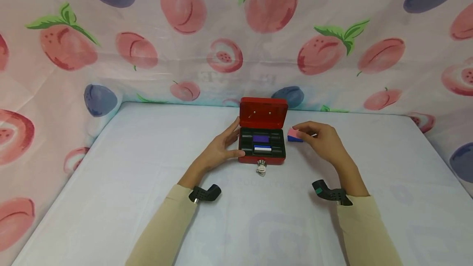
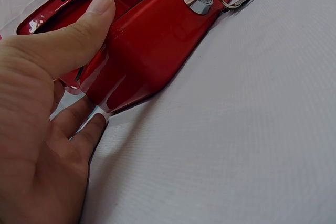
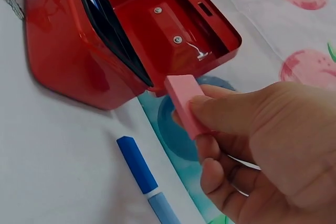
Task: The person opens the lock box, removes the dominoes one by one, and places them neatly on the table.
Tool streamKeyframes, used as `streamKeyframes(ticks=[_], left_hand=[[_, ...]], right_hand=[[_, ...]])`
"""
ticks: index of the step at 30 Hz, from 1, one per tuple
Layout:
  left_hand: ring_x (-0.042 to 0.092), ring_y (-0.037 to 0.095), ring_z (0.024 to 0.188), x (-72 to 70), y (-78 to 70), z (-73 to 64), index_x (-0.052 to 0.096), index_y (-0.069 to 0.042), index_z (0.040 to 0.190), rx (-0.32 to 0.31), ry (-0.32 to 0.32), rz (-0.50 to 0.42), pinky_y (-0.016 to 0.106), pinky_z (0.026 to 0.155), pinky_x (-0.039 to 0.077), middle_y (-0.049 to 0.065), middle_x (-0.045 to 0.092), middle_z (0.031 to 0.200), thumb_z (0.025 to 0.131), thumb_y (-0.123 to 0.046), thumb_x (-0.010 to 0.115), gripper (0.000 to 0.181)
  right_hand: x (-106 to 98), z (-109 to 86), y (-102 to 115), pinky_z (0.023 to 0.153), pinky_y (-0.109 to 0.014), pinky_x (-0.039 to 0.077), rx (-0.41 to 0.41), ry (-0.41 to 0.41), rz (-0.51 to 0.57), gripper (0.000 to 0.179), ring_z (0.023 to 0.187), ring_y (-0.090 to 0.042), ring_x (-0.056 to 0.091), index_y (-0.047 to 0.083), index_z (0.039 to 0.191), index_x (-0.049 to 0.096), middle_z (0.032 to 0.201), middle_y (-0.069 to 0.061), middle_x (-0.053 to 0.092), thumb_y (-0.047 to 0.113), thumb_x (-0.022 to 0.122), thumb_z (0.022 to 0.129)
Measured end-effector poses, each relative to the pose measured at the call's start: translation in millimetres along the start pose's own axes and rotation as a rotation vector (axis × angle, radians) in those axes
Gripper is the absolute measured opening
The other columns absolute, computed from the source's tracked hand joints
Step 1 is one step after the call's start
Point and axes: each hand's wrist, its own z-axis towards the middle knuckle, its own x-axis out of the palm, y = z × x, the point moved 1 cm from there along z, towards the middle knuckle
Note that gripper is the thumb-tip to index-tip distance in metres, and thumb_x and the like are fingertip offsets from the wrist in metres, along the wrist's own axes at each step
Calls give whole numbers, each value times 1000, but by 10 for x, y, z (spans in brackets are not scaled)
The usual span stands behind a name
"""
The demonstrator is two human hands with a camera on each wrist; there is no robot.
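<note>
A red cash box [image 1: 262, 161] stands with its lid [image 1: 263, 114] raised and a black tray [image 1: 279, 145] inside. My left hand [image 1: 219, 147] rests along its left side, thumb at the front corner and long fingers reaching back towards the lid. To the right of the box, my right hand [image 1: 322, 139] pinches a pink eraser [image 3: 184, 100] between thumb and fingers. Below it on the table lies a blue marker [image 3: 137, 165] with a lighter blue barrel. In the tray sit a purple block [image 1: 260, 138] and a blue-and-white piece [image 1: 262, 149].
Keys [image 1: 261, 170] on a ring hang from the front lock of the box. White cloth covers the table [image 1: 166, 134]. A fruit-print curtain [image 1: 258, 52] rises along its back edge, close behind the lid. Each wrist wears a black camera strap [image 1: 201, 194].
</note>
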Motion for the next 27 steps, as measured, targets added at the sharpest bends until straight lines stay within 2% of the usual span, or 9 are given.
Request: streamKeyframes(ticks=[5,10,13,17,20,23,27], left_hand=[[25,34,139,-10,-5,-1,11,-13,154,2,4,1,43,112,24,8,13,158,83,-2,73,96],[25,34,140,-18,-5,0,11,-13,154,1,8,-1,42,112,24,7,13,158,83,-3,73,95],[25,33,140,-21,-4,4,11,-14,154,-3,10,-2,42,112,24,6,13,158,83,-4,73,95],[26,32,140,-28,-1,8,11,-16,155,-7,8,-2,41,112,25,6,14,158,83,-4,73,95],[26,31,140,-33,0,9,11,-16,155,-4,10,-6,41,112,25,6,14,158,83,-4,73,95],[26,31,140,-36,1,14,11,-15,155,1,12,-12,41,112,24,6,14,158,83,-3,73,95],[26,32,140,-42,-1,20,11,-15,155,-1,12,-11,41,112,24,6,13,158,83,-3,73,95]], right_hand=[[-7,-2,-72,74,-38,48,16,43,-12,21,90,-24,58,14,110,72,103,-6,68,25,64,93],[20,-23,-143,62,-39,52,51,64,-55,17,87,-20,58,20,104,75,98,1,69,28,69,89],[36,-31,-162,58,-36,52,72,78,-78,15,86,-18,59,22,100,75,95,4,69,29,71,88],[46,-30,-172,71,-38,53,85,109,-58,17,90,-23,59,17,101,75,97,-3,69,26,72,87],[57,-22,-182,83,-45,50,106,138,-39,20,94,-27,59,14,103,75,101,-7,69,25,73,86],[76,-10,-199,87,-46,50,119,157,-54,19,95,-26,60,13,104,75,102,-7,69,22,72,87],[106,1,-215,86,-46,51,95,155,-68,17,94,-27,60,10,103,74,101,-8,69,15,71,87]])
